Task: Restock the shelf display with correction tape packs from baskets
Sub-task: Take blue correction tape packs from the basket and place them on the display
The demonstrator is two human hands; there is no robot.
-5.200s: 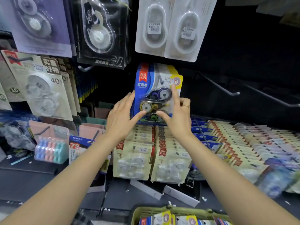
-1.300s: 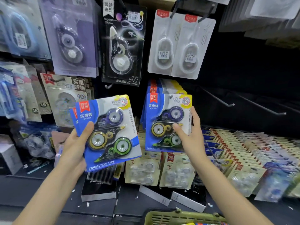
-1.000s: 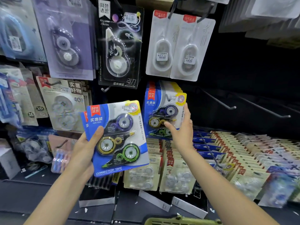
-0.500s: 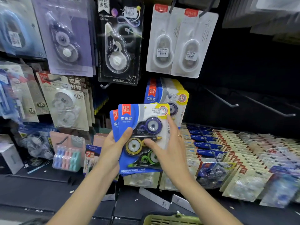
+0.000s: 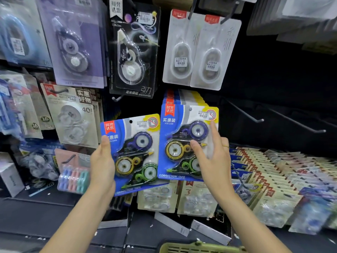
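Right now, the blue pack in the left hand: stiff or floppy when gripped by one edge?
The blue pack, gripped by the left hand, looks flat and unbent, so probably fairly stiff. Three plastic dispensers under a blister suggest it is light. The glossy front may be slippery.

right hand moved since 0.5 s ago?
Yes. The right hand went from the left-hand pack up and right to the hung blue stack under the white packs.

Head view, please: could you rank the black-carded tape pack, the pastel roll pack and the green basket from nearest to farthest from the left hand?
From the left hand:
1. Pastel roll pack, just to its left on the lower shelf.
2. Black-carded tape pack, hanging up and to the right.
3. Green basket, at the bottom edge, lower right.
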